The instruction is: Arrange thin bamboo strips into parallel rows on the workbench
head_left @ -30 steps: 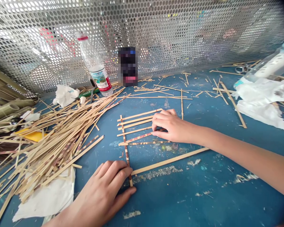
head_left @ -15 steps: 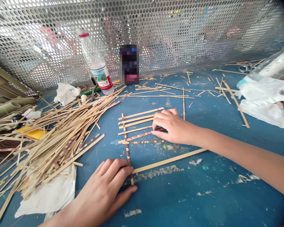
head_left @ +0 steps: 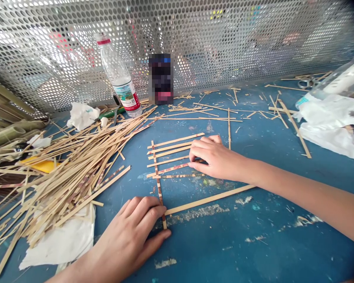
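My left hand (head_left: 138, 230) rests low on the table with its fingertips on the lower end of a brown-mottled bamboo strip (head_left: 159, 190). Its thumb lies just below that end. A long pale bamboo strip (head_left: 209, 199) runs from those fingertips up to the right, passing under my right forearm. Several shorter strips (head_left: 177, 140) lie side by side across the upper part of the mottled one. My right hand (head_left: 212, 157) covers their right ends, its fingers bent and closed on a reddish-mottled strip (head_left: 174, 169). The fingertips' exact grip is partly hidden.
A heap of bamboo strips (head_left: 76, 177) spreads over the left side, above white tissue (head_left: 59, 239). A plastic bottle (head_left: 125, 94) and a pixelated dark upright object (head_left: 161, 80) stand by the perforated metal panel (head_left: 209, 43). Crumpled white plastic (head_left: 330, 137) lies at right.
Both hands and the strips hold nearly the same places. The whole view has shifted very slightly.
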### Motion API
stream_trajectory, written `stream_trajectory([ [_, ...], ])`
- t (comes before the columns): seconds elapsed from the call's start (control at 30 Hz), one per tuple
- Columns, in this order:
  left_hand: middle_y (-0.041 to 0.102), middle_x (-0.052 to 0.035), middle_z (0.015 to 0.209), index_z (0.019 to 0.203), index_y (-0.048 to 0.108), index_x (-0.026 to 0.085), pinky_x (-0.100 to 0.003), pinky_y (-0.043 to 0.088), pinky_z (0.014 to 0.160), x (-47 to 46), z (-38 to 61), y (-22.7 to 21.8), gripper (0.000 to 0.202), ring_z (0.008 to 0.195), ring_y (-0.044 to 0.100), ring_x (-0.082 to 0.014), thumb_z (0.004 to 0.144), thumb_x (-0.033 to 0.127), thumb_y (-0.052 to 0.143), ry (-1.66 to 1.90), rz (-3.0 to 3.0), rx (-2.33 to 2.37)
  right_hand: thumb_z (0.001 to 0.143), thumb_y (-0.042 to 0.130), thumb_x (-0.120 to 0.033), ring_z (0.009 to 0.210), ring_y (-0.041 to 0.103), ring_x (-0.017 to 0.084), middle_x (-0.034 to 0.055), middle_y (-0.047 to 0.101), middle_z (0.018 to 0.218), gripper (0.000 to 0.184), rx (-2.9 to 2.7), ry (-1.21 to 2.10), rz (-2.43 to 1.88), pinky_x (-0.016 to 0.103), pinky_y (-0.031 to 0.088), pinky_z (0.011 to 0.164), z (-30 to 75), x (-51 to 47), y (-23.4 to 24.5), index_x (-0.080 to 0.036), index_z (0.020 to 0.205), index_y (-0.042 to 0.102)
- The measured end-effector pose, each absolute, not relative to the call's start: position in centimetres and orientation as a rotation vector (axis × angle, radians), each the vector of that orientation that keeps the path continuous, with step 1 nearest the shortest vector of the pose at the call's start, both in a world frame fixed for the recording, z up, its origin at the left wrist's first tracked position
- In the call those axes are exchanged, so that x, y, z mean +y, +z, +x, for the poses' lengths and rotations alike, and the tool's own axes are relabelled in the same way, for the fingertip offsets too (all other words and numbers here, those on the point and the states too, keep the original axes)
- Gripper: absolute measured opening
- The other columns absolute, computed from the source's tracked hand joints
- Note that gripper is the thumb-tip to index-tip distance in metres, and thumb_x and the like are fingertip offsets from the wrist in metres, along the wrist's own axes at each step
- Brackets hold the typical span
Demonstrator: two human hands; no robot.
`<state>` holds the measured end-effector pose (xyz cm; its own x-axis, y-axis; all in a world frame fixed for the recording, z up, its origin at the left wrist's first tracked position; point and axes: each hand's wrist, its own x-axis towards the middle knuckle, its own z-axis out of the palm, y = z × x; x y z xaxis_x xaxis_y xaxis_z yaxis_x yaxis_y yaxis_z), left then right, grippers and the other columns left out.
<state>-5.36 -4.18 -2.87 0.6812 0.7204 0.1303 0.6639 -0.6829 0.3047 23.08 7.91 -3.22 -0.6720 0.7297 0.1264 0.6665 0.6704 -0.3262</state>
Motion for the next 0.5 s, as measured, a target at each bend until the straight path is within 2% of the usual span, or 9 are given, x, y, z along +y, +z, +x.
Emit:
stream_trajectory([
  [0.5, 0.063, -0.0058, 0.116, 0.121, 0.055, 0.023, -0.031, 0.049, 0.083, -4.21, -5.5, -2.76, 0.027, 0.097, 0.059, -0.0184, 0.097, 0.035, 0.056, 0.353, 2.667, 1.099, 0.097, 0.054, -0.032, 0.096, 0.052, 0.023, 0.0059, 0.063, 0.097, 0.019, -2.667, 0.291, -1.164, 0.038, 0.025, 0.086, 23.57, 7.85, -2.66, -0.02, 0.083, 0.058],
])
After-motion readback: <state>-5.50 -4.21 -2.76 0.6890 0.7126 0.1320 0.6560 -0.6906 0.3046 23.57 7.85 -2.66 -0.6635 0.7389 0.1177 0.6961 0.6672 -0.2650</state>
